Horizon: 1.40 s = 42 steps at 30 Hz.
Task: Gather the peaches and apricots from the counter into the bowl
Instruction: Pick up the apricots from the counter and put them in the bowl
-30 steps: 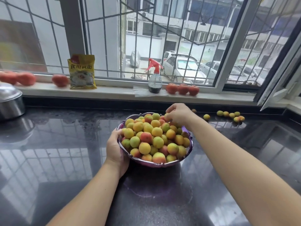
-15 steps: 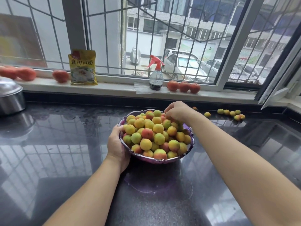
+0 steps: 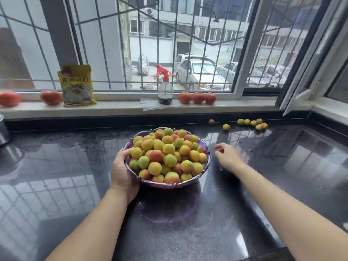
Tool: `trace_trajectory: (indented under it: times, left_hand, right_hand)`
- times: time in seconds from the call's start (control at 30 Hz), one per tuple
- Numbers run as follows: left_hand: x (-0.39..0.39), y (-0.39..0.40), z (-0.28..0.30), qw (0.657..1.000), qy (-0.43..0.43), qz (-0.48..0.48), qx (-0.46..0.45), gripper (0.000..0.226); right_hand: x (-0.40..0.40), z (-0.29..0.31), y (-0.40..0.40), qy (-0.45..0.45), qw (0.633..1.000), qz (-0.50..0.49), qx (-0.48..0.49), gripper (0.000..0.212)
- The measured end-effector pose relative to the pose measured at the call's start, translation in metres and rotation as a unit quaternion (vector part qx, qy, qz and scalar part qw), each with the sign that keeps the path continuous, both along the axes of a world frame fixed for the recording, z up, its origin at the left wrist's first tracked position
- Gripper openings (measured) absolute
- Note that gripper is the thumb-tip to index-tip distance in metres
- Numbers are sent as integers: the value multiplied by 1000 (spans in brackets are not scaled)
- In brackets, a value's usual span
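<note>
A purple scalloped bowl stands on the dark glossy counter, heaped with yellow, green and red apricots and peaches. My left hand grips the bowl's left rim. To the right of the bowl, my right hand hovers just above the counter, fingers loosely curled and holding nothing. Loose fruit lies at the counter's back right: a single yellow one, a small reddish one and a cluster of several.
On the white windowsill stand a yellow packet, a red-topped spray bottle and tomatoes, with more tomatoes at the left. A metal pot sits at the far left edge. An open window sash juts in at the right.
My right hand has left the top back of the fruit pile and moved right and down, off the bowl, with nothing in it. My left hand stays on the rim.
</note>
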<state>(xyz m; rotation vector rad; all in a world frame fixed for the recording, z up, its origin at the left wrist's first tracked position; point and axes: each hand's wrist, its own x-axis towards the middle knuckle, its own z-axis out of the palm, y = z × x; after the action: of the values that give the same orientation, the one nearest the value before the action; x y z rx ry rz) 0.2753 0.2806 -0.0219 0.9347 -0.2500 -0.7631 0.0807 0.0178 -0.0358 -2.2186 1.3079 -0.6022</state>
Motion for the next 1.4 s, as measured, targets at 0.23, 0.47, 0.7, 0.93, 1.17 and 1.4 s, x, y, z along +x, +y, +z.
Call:
trace_trajectory:
  times: [0.23,0.47,0.7,0.93,1.17,1.4]
  left_hand:
    - [4,-1,-4,999,13,38,4,49]
    - [12,-9,-13,999,1,51,-13,29]
    - [61,-46,-9,999,3,38,3,39]
    - [68,-49,-20,999,-2,31,15,43]
    - [66,-49,-21,999,-7,29,17,39]
    - [57,-39,14,985,94,-69,123,50]
  right_hand:
    - [6,-21,12,119,983,0,-137,47]
    - [12,-25,-7,138,974,12,-180,47]
    - [67,-6,-97,183,964,13,-194,49]
    - [114,17,-180,300,943,18,-141,58]
    - [120,11,-189,230,969,6,-84,35]
    - [95,84,-123,110,987,100,-60,40]
